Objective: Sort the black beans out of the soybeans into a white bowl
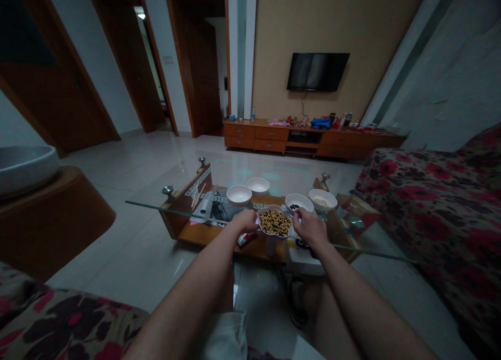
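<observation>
A flower-shaped bowl [275,236] full of mixed tan and dark beans [275,222] stands near the glass table's front edge. My left hand [246,222] closes on its left rim. On the other side, my right hand [311,225] is beside the right rim with its fingertips pinched; what they hold, if anything, is too small to make out. Just behind that hand is a white bowl [299,199] with a few dark beans in it. Farther right, another white bowl [323,194] contains some pale pieces. Two more white bowls, one left [239,194] and one behind it [259,185], show bare insides.
The glass tabletop [156,206] has a lower wooden shelf [219,235] with papers and a white box [305,261]. Flowered sofas [407,193] flank me. A low cabinet [270,139] stands under a television [319,72] at the far wall.
</observation>
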A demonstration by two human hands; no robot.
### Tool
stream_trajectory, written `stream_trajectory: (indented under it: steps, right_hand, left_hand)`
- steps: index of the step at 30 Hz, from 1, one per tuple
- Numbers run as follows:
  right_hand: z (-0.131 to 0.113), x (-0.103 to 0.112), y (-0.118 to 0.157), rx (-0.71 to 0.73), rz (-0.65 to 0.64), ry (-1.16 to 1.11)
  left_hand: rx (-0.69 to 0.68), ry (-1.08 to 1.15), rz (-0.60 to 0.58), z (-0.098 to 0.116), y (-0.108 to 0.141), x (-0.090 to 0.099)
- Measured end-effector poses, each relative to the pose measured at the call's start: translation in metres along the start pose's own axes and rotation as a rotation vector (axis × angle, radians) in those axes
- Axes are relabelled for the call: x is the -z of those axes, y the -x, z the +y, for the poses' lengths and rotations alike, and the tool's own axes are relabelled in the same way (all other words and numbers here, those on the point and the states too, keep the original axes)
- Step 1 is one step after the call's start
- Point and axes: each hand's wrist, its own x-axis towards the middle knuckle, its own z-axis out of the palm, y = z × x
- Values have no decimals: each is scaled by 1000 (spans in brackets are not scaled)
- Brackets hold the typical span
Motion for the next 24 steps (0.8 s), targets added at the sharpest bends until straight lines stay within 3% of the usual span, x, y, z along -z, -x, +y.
stream_trajectory:
  steps: [5,10,24]
  right_hand:
    - [1,3,-1,-145,85,-10]
    - [3,6,-2,-223,71,-20]
    - [1,0,-3,-143,44,-67]
  left_hand:
    - [4,7,0,1,2,2]
    - [5,3,-5,1,2,2]
    - [-7,-2,0,1,1,1]
